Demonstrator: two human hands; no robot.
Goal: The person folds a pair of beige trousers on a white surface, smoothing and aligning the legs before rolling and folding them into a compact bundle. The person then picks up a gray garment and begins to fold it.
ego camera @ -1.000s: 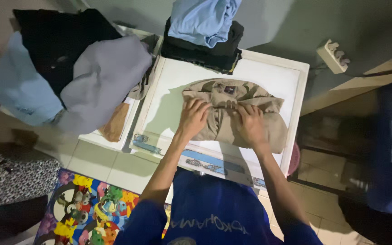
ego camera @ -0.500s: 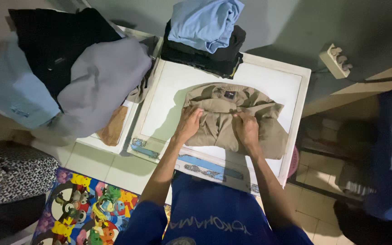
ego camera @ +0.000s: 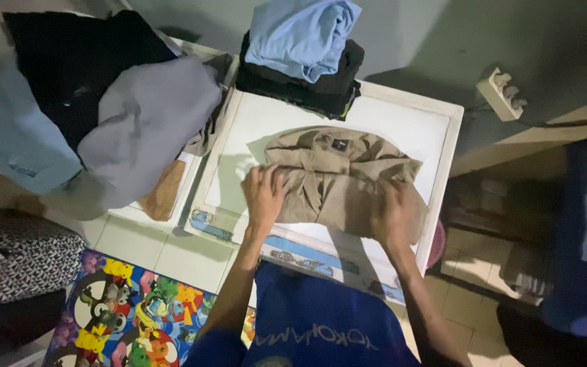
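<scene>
Clothes (ego camera: 96, 115) sit heaped at ten o'clock from my hands: a black piece on top, a light blue one at the far left, a grey one draped across the front, all piled on a white tray (ego camera: 149, 216) whose rim shows just under them. An orange-brown cloth (ego camera: 164, 190) pokes out beneath the grey one. At twelve o'clock a folded stack (ego camera: 304, 58) rests on the far edge of the white table (ego camera: 402, 122), light blue on top of black.

My left hand (ego camera: 263, 196) lies flat with fingers spread on the near left corner of the tan shirt (ego camera: 338, 173), which is part folded in the middle of the table. My right hand (ego camera: 394, 212) presses the shirt's near right part, palm down, fingers loosely curled on the cloth. At two o'clock a white power strip (ego camera: 502, 93) lies beside the table.

Since a second ago both hands have slid nearer to me and wider apart, from the shirt's middle to its near edge.
</scene>
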